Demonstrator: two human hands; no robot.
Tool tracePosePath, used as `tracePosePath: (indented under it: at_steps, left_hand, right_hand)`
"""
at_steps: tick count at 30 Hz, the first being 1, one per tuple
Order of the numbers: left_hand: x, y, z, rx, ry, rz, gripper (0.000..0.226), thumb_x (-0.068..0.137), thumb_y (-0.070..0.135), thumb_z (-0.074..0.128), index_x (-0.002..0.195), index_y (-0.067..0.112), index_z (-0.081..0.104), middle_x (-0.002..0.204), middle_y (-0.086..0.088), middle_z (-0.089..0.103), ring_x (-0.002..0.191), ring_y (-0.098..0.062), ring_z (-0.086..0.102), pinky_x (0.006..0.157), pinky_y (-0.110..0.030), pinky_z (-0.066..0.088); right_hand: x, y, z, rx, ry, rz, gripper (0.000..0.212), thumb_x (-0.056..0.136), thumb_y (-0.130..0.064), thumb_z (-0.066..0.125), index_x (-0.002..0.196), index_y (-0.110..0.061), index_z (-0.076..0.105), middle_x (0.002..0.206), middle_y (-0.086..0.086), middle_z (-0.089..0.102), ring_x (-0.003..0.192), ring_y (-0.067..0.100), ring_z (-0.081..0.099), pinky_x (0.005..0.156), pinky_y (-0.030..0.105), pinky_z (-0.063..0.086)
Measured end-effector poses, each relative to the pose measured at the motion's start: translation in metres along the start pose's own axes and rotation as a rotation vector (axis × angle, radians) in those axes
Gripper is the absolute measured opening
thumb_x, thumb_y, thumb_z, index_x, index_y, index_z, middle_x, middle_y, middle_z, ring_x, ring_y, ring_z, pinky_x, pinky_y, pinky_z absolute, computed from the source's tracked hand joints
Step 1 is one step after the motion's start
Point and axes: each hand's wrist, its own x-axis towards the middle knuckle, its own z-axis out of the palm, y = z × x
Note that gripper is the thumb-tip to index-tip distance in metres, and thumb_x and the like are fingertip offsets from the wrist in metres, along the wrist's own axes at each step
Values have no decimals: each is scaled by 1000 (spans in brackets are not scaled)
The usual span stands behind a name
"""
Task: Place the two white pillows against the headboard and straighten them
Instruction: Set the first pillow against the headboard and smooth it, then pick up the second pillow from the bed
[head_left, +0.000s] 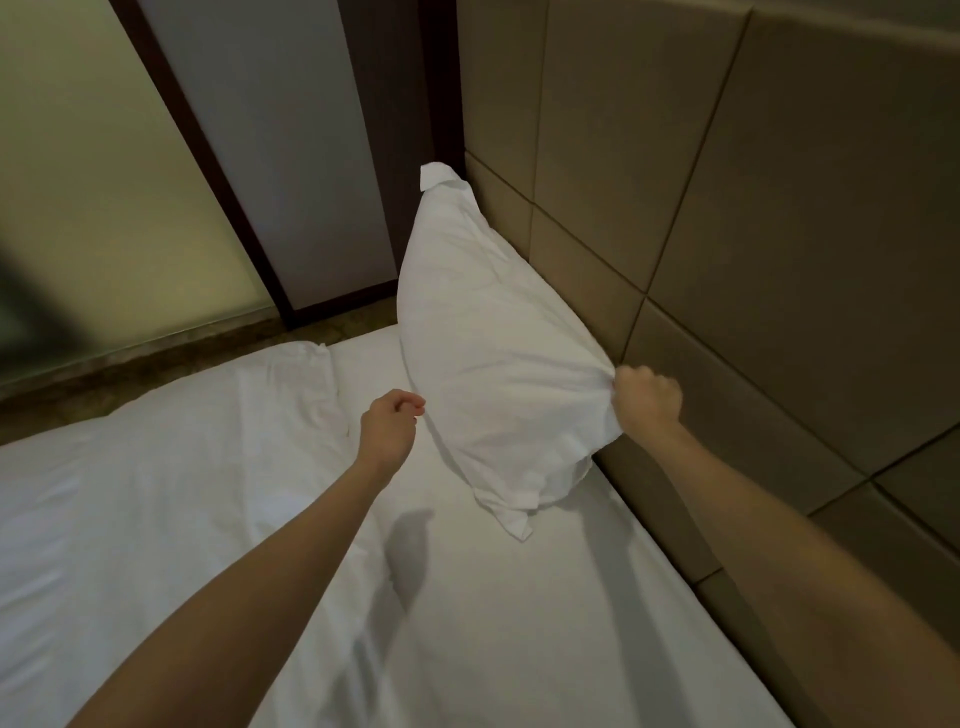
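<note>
One white pillow (483, 338) leans upright against the tan padded headboard (753, 234), at the far side of the bed. My right hand (647, 397) is shut on the pillow's near upper edge, bunching the fabric. My left hand (392, 423) hovers just left of the pillow's lower edge, fingers curled loosely and holding nothing; whether it touches the pillow is unclear. A second pillow is not in view.
The white bedsheet (519, 597) covers the mattress in front of the pillow. A folded-back white duvet (156, 493) lies to the left. Beyond the bed are a strip of patterned floor (156, 364), a dark-framed panel (291, 182) and a frosted glass wall (78, 182).
</note>
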Motion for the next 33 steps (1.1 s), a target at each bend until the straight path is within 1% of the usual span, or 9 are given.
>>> tracePosePath:
  at_steps: [3, 7, 11, 15, 18, 20, 23, 26, 33]
  left_hand:
    - [-15, -8, 1, 31, -48, -19, 33, 96, 7, 33, 108, 7, 65, 112, -10, 65, 98, -24, 59, 79, -27, 44]
    - [-37, -15, -5, 19, -72, -15, 33, 94, 7, 34, 108, 6, 64, 108, -9, 66, 100, -24, 59, 86, -28, 44]
    - [-63, -19, -16, -61, -69, -5, 32, 93, 5, 35, 103, 7, 65, 101, -9, 67, 91, -20, 60, 79, -25, 42]
    - [-95, -25, -34, -154, -60, -12, 32, 92, 7, 34, 98, 11, 66, 99, -7, 68, 88, -19, 61, 76, -25, 43]
    - [-124, -30, -51, -197, -72, 1, 32, 91, 8, 35, 95, 14, 67, 96, -5, 69, 86, -18, 63, 81, -29, 44]
    - [-149, -36, -64, -223, -87, 10, 33, 91, 9, 36, 92, 15, 68, 94, -5, 70, 82, -16, 63, 79, -28, 45]
    - [-187, -47, -82, -256, -128, 14, 32, 90, 8, 37, 90, 16, 68, 88, -4, 70, 77, -15, 63, 72, -24, 46]
    - [-225, -63, -98, -281, -157, 9, 31, 89, 7, 39, 88, 17, 69, 81, -1, 69, 71, -14, 62, 69, -22, 45]
    - [-307, -114, -125, -308, -160, -69, 32, 89, 7, 38, 97, 15, 68, 83, -1, 67, 71, -13, 62, 72, -23, 47]
  right_hand:
    - [-21, 9, 20, -4, -87, 18, 20, 91, -6, 48, 107, -7, 59, 109, 13, 65, 99, 32, 63, 86, 38, 45]
    - [-39, 6, 16, 276, 70, 44, 14, 93, -4, 44, 100, -2, 56, 103, 20, 65, 91, 38, 62, 74, 41, 47]
    - [-73, 8, 5, 573, 168, 141, 18, 93, -5, 45, 103, -6, 60, 100, 16, 66, 88, 35, 61, 75, 45, 54]
    - [-117, 1, -2, 835, 190, 158, 18, 88, -1, 51, 96, -4, 67, 96, 15, 68, 87, 28, 61, 75, 34, 50]
    - [-159, -11, -10, 938, 207, 136, 15, 83, 0, 55, 87, -6, 69, 86, 9, 68, 78, 19, 58, 68, 23, 40]
    - [-192, -20, -16, 1018, 213, 136, 13, 81, 1, 58, 83, -7, 68, 80, 6, 66, 73, 15, 59, 65, 21, 41]
    - [-242, -34, -21, 1152, 186, 150, 11, 81, 2, 60, 80, -8, 66, 73, 5, 65, 58, 4, 59, 55, 10, 44]
    - [-291, -47, -20, 1261, 117, 161, 10, 80, 1, 59, 81, -6, 66, 69, 7, 66, 56, 11, 61, 58, 22, 49]
    - [-404, -63, -4, 1354, -10, 198, 14, 81, 2, 60, 78, -10, 67, 68, 9, 67, 60, 14, 64, 55, 16, 48]
